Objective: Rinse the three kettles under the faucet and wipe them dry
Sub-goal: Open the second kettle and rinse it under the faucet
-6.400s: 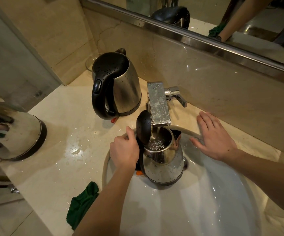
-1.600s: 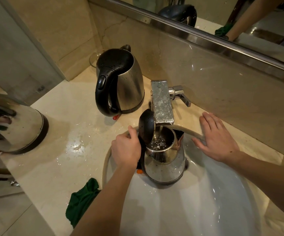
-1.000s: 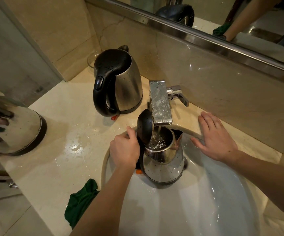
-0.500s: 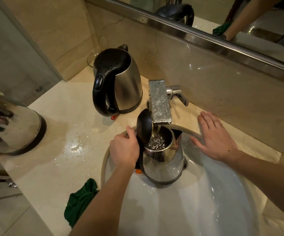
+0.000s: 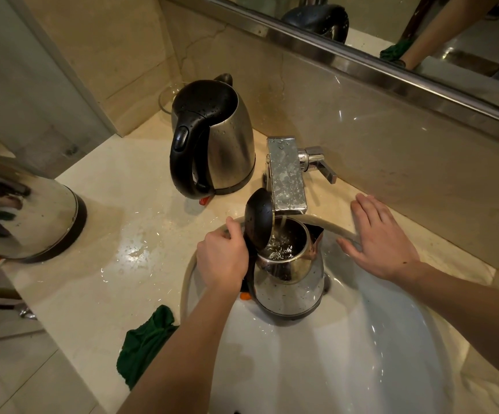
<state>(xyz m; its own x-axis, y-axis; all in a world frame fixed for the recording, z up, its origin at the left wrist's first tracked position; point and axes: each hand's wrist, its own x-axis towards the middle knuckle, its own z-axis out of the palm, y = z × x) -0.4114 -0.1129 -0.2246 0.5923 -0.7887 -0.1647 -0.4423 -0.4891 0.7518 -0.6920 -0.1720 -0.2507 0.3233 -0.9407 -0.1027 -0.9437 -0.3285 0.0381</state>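
Kettle [image 5: 290,282] in sink [image 5: 391,348] fills under running faucet [image 5: 287,174].

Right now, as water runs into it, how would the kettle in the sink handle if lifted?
Probably heavier than it looks: the kettle holds water from the faucet. Its droplet-covered steel wall likely feels slippery. The open lid may flop when tilted.

The one head view looks forward and steeply down from above the sink [image 5: 377,369], close in: both forearms [image 5: 182,354] enter from the bottom edge. The faucet [image 5: 287,174] and the kettle [image 5: 290,282] under it sit near centre. The mirror [image 5: 451,40] crosses the top right corner, and the wide lens takes in the counter [image 5: 107,264] to the left.
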